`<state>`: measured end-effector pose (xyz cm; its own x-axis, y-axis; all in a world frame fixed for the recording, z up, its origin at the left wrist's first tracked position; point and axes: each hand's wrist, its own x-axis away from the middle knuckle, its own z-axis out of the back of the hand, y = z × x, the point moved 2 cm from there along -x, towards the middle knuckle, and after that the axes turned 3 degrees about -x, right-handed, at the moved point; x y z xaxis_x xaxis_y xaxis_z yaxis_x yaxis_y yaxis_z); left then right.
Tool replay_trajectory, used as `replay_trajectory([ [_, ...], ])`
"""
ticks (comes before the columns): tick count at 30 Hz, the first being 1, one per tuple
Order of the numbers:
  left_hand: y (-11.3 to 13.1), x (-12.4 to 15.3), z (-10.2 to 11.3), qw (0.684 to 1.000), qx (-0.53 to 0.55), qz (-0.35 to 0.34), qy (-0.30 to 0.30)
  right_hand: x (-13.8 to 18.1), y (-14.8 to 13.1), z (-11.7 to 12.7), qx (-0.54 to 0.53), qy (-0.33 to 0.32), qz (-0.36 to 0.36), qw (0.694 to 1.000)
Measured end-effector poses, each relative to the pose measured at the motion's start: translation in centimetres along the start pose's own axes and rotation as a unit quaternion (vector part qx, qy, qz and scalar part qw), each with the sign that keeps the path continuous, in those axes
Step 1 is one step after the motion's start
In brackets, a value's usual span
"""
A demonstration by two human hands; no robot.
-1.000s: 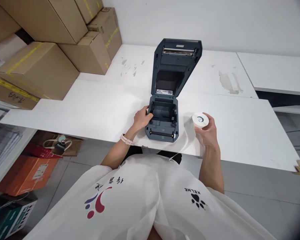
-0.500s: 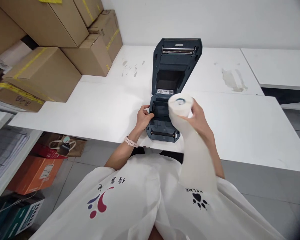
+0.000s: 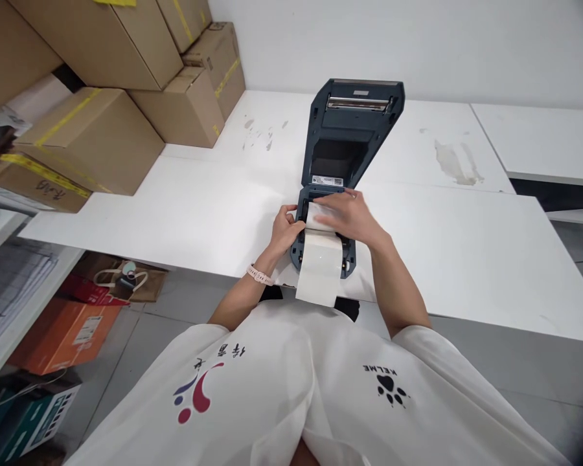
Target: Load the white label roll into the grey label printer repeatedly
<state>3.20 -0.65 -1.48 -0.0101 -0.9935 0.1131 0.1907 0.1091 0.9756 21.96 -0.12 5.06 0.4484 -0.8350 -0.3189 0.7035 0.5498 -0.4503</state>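
A dark blue-grey label printer (image 3: 350, 266) stands at the table's front edge with its lid (image 3: 317, 133) raised. Inside its bay lies a white roll of label paper (image 3: 315, 217), from which a loose strip (image 3: 319, 265) hangs forward over the printer's front. My left hand (image 3: 285, 230) grips the bay's left side, thumb inside and fingers around the outer edge. Over the roll's right part lies my right hand (image 3: 350, 212), thumb and forefinger spread across the paper and slightly blurred. It hides the right side of the bay.
Several cardboard boxes (image 3: 92, 139) are stacked at the table's left end. The white table (image 3: 447, 252) has worn patches near the wall. Below on the left are an orange box (image 3: 61, 336) and a paper bag (image 3: 148, 285).
My right hand has brought the roll left and down into the printer's bay. The paper strip, which hung in front of my shirt, now lies across the printer's front. My left hand keeps its grip.
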Motion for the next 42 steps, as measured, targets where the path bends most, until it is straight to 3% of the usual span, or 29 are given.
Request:
replay_trajectory([
  [2,0.0,0.0,0.0,1.000,0.011,-0.002,-0.002,-0.6,0.2,2.3,-0.026,0.134,-0.037,0.990],
  [4,0.1,0.1,-0.1,1.000,0.019,-0.001,-0.005,-1.8,0.7,5.1,-0.058,0.333,-0.084,0.937],
  [5,0.2,0.1,-0.1,1.000,0.019,0.000,-0.006,-2.6,1.1,6.4,-0.077,0.409,-0.097,0.904],
  [6,0.2,0.1,-0.1,1.000,0.019,0.000,-0.006,-3.7,1.5,7.5,-0.096,0.443,-0.103,0.885],
  [7,0.2,0.2,0.0,1.000,0.019,-0.001,-0.006,-4.9,2.0,8.3,-0.123,0.427,-0.104,0.890],
  [10,0.2,0.6,0.6,0.999,0.028,0.005,-0.031,-7.5,3.1,9.2,-0.224,0.272,-0.137,0.926],
  [12,0.2,1.1,1.7,0.998,0.036,0.026,-0.054,-7.2,2.7,9.3,-0.272,0.240,-0.131,0.923],
  [15,1.0,1.7,4.1,0.999,0.033,0.017,-0.028,-3.8,0.4,9.0,-0.301,0.267,-0.093,0.911],
  [18,3.2,2.1,5.7,0.996,-0.007,-0.084,0.040,0.8,-2.7,7.4,-0.300,0.225,-0.069,0.924],
  [22,5.7,2.6,3.8,0.970,-0.110,-0.211,0.038,4.8,-5.1,3.7,-0.142,0.148,-0.054,0.977],
  [27,4.6,3.2,-0.1,0.938,-0.222,-0.260,-0.051,6.1,-4.9,0.2,0.001,0.074,-0.063,0.995],
  [32,3.0,3.1,-0.6,0.934,-0.240,-0.256,-0.070,6.5,-4.4,-0.7,0.024,0.081,-0.085,0.993],
  [36,3.0,3.2,-0.8,0.942,-0.213,-0.253,-0.054,6.8,-4.0,-1.1,-0.039,0.119,-0.090,0.988],
  [39,2.3,5.3,0.2,0.956,-0.174,-0.235,0.025,7.4,-3.9,-1.3,-0.108,0.160,-0.087,0.977],
  [42,0.9,8.7,2.5,0.968,-0.119,-0.186,0.116,8.0,-4.0,-1.6,-0.164,0.192,-0.100,0.962],
])
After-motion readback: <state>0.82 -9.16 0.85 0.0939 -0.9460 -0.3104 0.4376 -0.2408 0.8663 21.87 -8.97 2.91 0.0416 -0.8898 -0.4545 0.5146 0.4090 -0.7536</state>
